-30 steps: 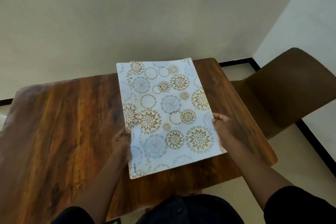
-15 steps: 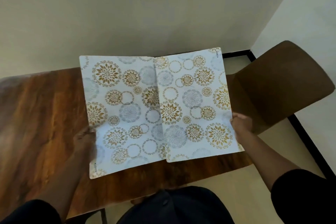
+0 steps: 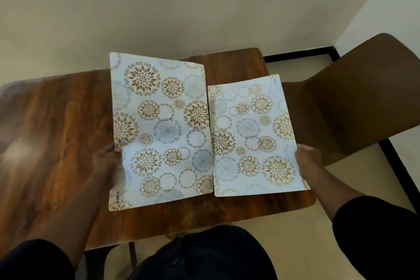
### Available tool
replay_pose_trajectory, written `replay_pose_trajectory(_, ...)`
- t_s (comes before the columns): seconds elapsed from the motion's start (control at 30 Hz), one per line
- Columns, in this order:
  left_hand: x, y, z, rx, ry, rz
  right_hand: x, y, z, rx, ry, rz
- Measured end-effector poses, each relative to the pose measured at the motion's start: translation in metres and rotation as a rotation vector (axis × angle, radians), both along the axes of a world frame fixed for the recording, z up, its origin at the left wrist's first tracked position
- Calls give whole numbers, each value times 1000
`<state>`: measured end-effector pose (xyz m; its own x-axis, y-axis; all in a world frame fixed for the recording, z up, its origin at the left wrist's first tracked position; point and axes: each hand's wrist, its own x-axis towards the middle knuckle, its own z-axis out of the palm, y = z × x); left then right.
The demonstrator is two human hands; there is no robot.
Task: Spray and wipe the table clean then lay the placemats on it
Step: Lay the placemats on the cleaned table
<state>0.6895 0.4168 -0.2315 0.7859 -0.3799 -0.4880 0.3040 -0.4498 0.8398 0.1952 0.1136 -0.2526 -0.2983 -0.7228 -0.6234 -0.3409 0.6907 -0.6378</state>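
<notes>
Two white placemats printed with gold and grey flower circles are over the brown wooden table (image 3: pixel 56 120). My left hand (image 3: pixel 106 161) grips the left edge of the larger-looking left placemat (image 3: pixel 159 129), which appears lifted toward me. My right hand (image 3: pixel 309 157) pinches the right edge of the right placemat (image 3: pixel 252 138), which lies low over the table's right end. The two mats sit side by side, edges nearly touching. No spray bottle or cloth is in view.
A brown chair (image 3: pixel 354 98) stands right of the table, its back close to my right hand. A beige wall runs behind the table. The floor (image 3: pixel 295 245) has a black skirting line along the right wall.
The two mats were stacked as one pile a second ago. My hands have pulled them apart sideways, left mat going left, right mat going right and lower.
</notes>
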Motion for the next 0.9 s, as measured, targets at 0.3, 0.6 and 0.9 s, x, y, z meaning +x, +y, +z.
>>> replay_pose_trajectory(0.3,-46,-35,35,-10,78,-19,3,-31,-9,-37,72,153)
replay_pose_trajectory(0.6,-73,-57,10,-109,168,-44,18,-43,-19,-87,143,194)
replay_pose_trajectory(0.9,-79,-64,-12,-132,165,-95,23,-37,-27,-139,201,197)
